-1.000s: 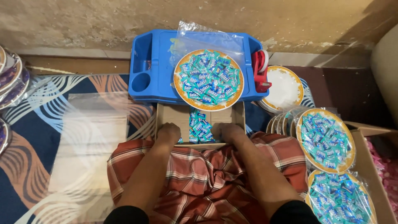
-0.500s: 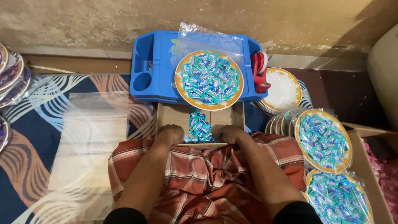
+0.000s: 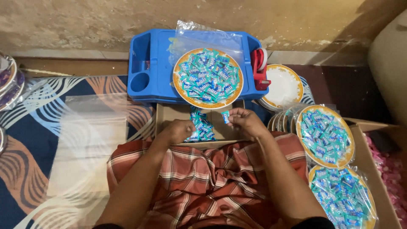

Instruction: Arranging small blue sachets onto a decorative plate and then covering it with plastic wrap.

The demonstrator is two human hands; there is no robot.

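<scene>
A cardboard box (image 3: 169,116) lies in front of my lap with teal-wrapped candies (image 3: 202,124) heaped inside. My left hand (image 3: 178,130) reaches into the box and closes on some of those candies. My right hand (image 3: 242,120) is lifted just above the box's right side, pinching one teal candy (image 3: 226,117) between thumb and fingers. Beyond the box, a round orange-rimmed paper plate (image 3: 207,78) piled with the same candies rests on a blue plastic tray (image 3: 146,63).
A red tape dispenser (image 3: 259,64) sits on the tray's right end, clear bags (image 3: 203,38) at its back. Empty plates (image 3: 283,86) and two bagged candy plates (image 3: 324,135) lie right. Clear bags (image 3: 91,140) cover the patterned mat on the left. A wall runs behind.
My right hand has come up out of the box holding one candy. My left hand stays down in the box among the candies.
</scene>
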